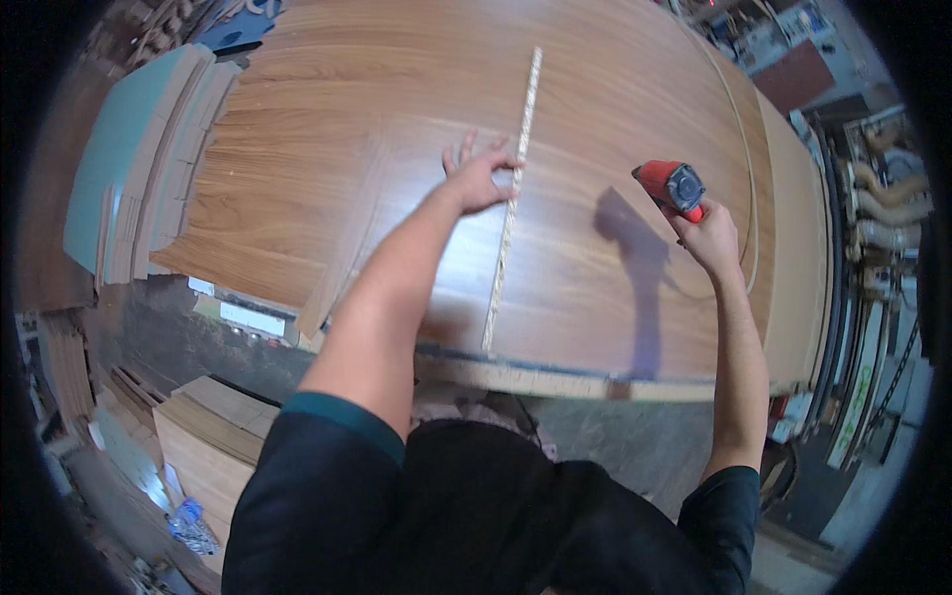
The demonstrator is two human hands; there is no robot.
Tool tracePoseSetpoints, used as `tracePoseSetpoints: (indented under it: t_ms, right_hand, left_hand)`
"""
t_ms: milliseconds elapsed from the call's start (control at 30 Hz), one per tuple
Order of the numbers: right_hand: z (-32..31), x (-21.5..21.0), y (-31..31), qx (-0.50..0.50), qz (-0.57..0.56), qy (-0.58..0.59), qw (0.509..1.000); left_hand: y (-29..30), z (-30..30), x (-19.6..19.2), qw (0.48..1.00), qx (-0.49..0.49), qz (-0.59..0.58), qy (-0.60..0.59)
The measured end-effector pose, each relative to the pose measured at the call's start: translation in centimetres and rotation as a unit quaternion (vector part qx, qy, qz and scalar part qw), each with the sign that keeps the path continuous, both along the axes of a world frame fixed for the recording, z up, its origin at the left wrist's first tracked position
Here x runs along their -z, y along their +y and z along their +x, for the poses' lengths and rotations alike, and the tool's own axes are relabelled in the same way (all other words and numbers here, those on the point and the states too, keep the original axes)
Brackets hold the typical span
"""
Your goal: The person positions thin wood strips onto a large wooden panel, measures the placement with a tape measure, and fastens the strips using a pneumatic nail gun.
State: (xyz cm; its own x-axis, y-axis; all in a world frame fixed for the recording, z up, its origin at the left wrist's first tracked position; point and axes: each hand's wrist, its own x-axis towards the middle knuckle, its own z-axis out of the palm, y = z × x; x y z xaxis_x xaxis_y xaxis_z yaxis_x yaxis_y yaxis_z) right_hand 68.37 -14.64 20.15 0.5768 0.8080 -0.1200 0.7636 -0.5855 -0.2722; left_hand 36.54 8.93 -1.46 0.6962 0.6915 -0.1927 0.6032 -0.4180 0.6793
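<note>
R hand (712,238) has a closed grip round a red power tool w/ black end (674,186), held above the wood-grain laminate panel (615,99) on the bench. L hand (480,178), fingers spread, presses a thin pale chipboard strip (512,203) standing edge-up, well left of the tool.

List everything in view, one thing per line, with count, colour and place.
wood-grain panel: one, brown, fills the middle
thin strip: one, pale, standing on edge along the panel
power tool: one, red and grey, above the panel at right
stacked boards: several, green and tan, upper left
board stack: one, tan, lower left
plastic bottle: one, clear, floor lower left
left hand: pressed on the strip
right hand: grips the power tool
</note>
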Motion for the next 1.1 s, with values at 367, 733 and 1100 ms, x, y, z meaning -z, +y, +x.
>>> tracePoseSetpoints:
  t_ms: [367,733,1100]
  right_hand:
    - [1.7,9.9,-16.5,-0.181,-0.005,-0.19,0.965]
    - [7.6,18.6,-21.8,-0.18,0.163,-0.231,0.942]
    - [7.7,20.9,-22.5,-0.174,0.235,-0.247,0.924]
  left_hand:
    - [-0.9,-0.5,-0.4,0.996,-0.012,0.087,0.018]
    - [-22.6,-5.7,-8.1,0.96,-0.227,0.085,0.14]
    - [-28.8,-7.9,-8.5,0.949,-0.177,0.057,0.255]
